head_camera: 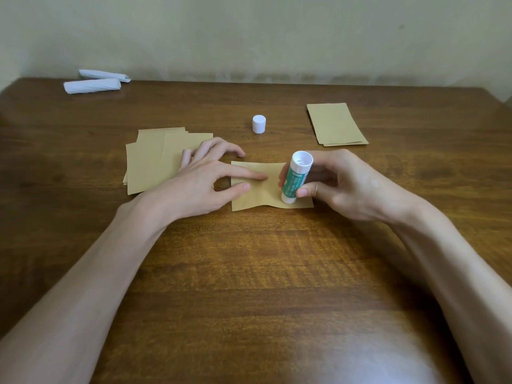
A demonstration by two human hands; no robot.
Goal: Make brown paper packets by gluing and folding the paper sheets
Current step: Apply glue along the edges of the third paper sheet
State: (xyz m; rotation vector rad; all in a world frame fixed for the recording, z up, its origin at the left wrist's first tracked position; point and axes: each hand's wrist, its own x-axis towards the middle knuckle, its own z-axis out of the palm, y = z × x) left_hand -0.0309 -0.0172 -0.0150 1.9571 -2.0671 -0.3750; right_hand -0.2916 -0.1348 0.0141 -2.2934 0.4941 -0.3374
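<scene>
Your left hand lies flat and relaxed, with the straight index finger and thumb pressing down on the brown paper sheet. That sheet sits on the tabletop in front of you, its middle slightly buckled. Your right hand grips the glue stick with thumb and curled fingers. The stick is tilted, its lower end on the sheet near the near right edge and its white end up. It has a green label with white writing, too blurred to read; no brand is legible. A white cap stands alone further back, apart from the sheet. A loose stack of brown sheets lies at left, partly under your left fingers. A smaller brown pile lies at far right. Two white paper rolls lie at the far left edge by the wall.
</scene>
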